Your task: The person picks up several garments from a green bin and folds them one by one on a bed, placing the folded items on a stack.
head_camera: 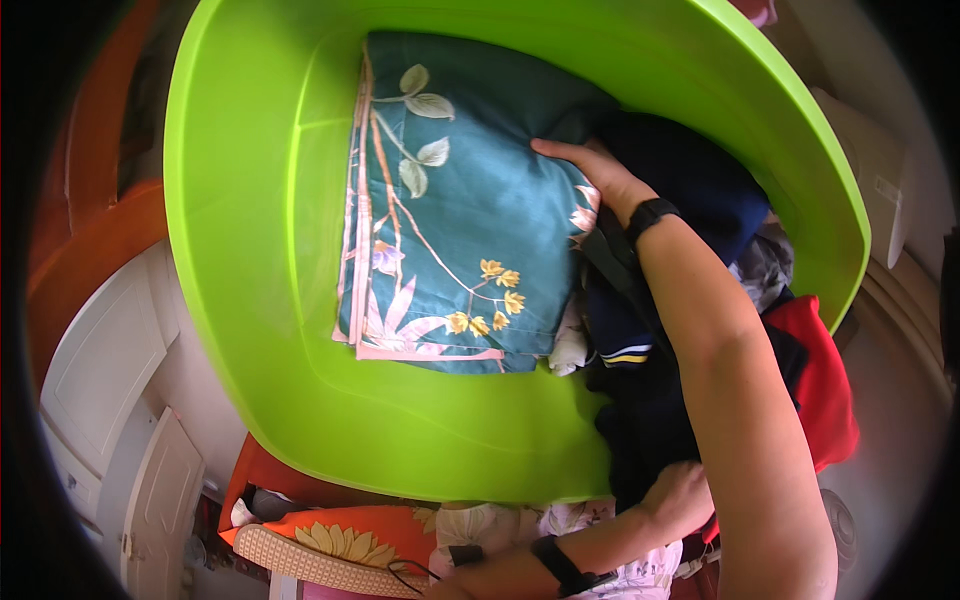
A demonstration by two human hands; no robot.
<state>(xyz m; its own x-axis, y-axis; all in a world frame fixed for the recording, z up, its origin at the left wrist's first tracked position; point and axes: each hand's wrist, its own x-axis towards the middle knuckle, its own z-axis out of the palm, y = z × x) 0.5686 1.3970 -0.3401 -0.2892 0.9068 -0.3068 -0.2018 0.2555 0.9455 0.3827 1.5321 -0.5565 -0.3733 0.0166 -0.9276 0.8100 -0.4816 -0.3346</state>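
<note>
Inside a large bright green plastic tub [450, 442] lies a folded teal floral cloth [487, 217] with pink edging. My right hand [611, 176], with a black band at the wrist, grips its right edge; the thumb rests on top and the other fingers are hidden beneath. Dark navy and black clothes [675, 157] are bunched beside it, one with white and yellow stripes. Below the right forearm, my left hand [682, 491] reaches to the black cloth at the tub's lower rim; its fingers are out of sight. A red cloth [825, 382] hangs at the right.
An orange cushion with a sunflower print [352, 532] lies below the tub, by a woven beige edge [315, 559] and pale floral fabric [487, 525]. White doors [161, 502] stand at the lower left, reddish-brown wood [97, 225] at the left. Part of a person shows top right.
</note>
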